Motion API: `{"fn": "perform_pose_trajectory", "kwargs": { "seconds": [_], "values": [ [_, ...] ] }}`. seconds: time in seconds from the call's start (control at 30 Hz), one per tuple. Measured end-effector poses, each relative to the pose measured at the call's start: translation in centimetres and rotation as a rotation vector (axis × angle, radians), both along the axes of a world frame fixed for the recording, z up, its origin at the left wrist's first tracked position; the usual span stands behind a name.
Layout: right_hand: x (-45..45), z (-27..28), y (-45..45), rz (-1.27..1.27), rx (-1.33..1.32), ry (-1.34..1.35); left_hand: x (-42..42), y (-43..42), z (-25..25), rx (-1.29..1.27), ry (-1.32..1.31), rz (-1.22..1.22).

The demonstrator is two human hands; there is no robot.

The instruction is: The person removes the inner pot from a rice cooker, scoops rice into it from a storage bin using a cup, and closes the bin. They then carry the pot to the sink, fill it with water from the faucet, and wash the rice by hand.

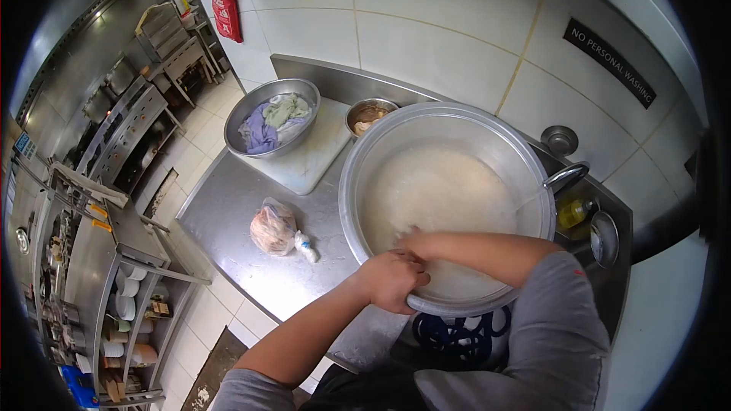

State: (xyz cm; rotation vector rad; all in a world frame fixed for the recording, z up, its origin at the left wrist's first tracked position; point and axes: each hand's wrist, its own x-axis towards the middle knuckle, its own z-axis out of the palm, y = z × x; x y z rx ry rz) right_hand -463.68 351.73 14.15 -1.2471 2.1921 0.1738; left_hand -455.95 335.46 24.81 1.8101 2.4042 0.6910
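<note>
A large metal basin [351, 183] holds cloudy water [434, 183] with pale grains, which look like rice, under the surface. My left hand [392, 278] is closed over the basin's near-left rim. Just beyond it, my right hand [415, 243] reaches into the water from the right; its fingers are partly submerged and partly hidden behind my left hand, so their grip does not show. A curved metal tap [567, 174] extends over the basin's right rim. To the left, a knotted clear plastic bag [274, 227] with pinkish contents lies on the steel counter [221, 198].
A metal bowl of cloths [276, 118] stands on a white cutting board [324, 156]. Behind the basin sits a small bowl [371, 116] with brown contents. A yellow bottle [573, 214] is at the right, under the tap. Shelves with dishes [126, 304] stand across the floor.
</note>
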Motion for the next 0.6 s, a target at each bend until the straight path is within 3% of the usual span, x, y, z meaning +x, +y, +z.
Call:
{"fn": "perform_pose_trajectory", "kwargs": {
  "seconds": [0.03, 0.1, 0.23, 0.3, 0.37, 0.43, 0.5, 0.6],
  "values": [
    [2.5, 2.4, 1.8, 0.007, -0.092, -0.02, 0.1, 0.0, 0.4, 0.006, 0.002, -0.002],
    [6.3, 1.8, 6.2, 0.202, 0.027, 0.228, 0.3, 0.1, 1.5, -0.146, -0.088, 0.02],
    [6.0, 1.4, 10.9, 0.165, -0.099, 0.28, 0.3, 0.3, 1.6, -0.194, -0.084, 0.031],
    [2.7, 0.3, 10.5, -0.001, 0.262, 0.181, 0.3, 0.3, 1.7, -0.24, -0.093, 0.027],
    [-0.4, -0.5, 10.1, -0.16, 0.28, 0.129, 0.3, 0.3, 1.7, -0.231, -0.096, 0.036],
    [-3.7, -3.9, 10.7, -0.357, 0.105, 0.215, 0.3, 0.3, 1.8, -0.229, -0.097, 0.045],
    [-7.4, -3.9, 10.6, -0.486, 0.061, 0.18, 0.3, 0.3, 1.9, -0.227, -0.105, 0.045],
    [-11.2, -6.6, 12.4, -1.053, -0.086, 0.191, 0.2, 0.4, 1.7, -0.238, -0.119, 0.049]
  ]
}}
